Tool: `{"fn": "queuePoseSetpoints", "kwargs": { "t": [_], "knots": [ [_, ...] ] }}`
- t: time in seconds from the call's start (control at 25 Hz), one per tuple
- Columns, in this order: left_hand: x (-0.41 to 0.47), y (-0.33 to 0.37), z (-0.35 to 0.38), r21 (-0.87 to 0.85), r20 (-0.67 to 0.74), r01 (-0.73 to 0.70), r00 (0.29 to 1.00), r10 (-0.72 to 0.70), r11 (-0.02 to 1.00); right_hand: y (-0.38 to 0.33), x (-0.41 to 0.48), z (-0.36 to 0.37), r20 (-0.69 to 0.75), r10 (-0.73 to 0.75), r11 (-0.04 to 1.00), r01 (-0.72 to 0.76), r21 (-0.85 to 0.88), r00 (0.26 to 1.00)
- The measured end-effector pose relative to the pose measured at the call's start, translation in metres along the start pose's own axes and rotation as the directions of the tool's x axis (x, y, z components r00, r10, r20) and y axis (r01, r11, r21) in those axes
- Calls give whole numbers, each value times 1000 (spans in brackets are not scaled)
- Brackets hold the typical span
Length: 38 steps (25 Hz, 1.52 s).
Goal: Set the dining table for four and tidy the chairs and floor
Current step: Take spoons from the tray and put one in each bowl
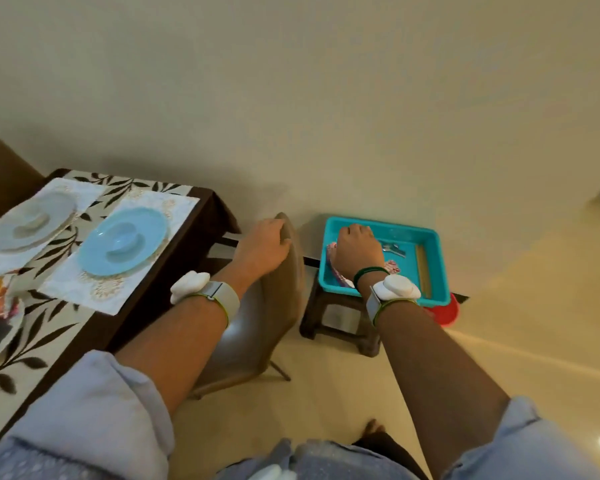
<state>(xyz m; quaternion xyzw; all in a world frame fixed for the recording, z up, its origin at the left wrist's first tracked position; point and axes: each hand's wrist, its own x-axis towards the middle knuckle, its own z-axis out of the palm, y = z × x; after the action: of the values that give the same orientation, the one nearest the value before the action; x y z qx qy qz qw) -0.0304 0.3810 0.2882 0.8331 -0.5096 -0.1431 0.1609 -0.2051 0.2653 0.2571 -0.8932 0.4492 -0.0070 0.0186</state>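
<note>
A person's left hand point(264, 247) grips the top edge of a brown moulded chair point(284, 306), fingers curled over the backrest. The chair stands on the cream tiled floor point(326, 393), just beside the corner of the dark wooden counter point(187, 244).

The right hand point(359, 249) reaches down into a turquoise plastic tray point(430, 237) that sits on a low dark stool point(326, 327). Its fingers are bent over a pink floral-patterned piece point(392, 266), though whether they actually hold it cannot be told. Metal cutlery point(394, 249) lies in the tray just beside that hand.

On the counter, a leaf-print runner point(42, 327) carries white placemats point(73, 289). One bears a pale blue plate point(94, 258) with a matching bowl point(125, 242) on it. The next bears a grey plate point(11, 237), likewise topped with a bowl (both blurred). Each wrist wears a white band-mounted device.
</note>
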Motion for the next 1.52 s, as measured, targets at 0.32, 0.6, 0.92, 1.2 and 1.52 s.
{"fn": "queuePoseSetpoints", "kwargs": {
  "t": [0.32, 0.6, 0.92, 1.2, 1.52],
  "knots": [
    [99, 160, 129, -43, 174, -89, 980, 95, 995, 211, 20, 34, 82, 187, 982, -185, -21, 979],
    [161, 185, 211, -12, 314, -98, 945, 97, 995, 292, 73, 86, 235, 219, 975, -224, -5, 947],
    [274, 119, 314, 10, 440, -24, 898, 17, 1000, 305, 179, 212, 417, 149, 986, -165, 3, 896],
    [346, 91, 421, -5, 545, -64, 837, 56, 998, 323, 274, 343, 602, 123, 978, -198, 59, 789],
    [376, 90, 487, -35, 487, 34, 873, -12, 999, 334, 322, 429, 383, -32, 996, 61, -62, 923]
  ]
}}
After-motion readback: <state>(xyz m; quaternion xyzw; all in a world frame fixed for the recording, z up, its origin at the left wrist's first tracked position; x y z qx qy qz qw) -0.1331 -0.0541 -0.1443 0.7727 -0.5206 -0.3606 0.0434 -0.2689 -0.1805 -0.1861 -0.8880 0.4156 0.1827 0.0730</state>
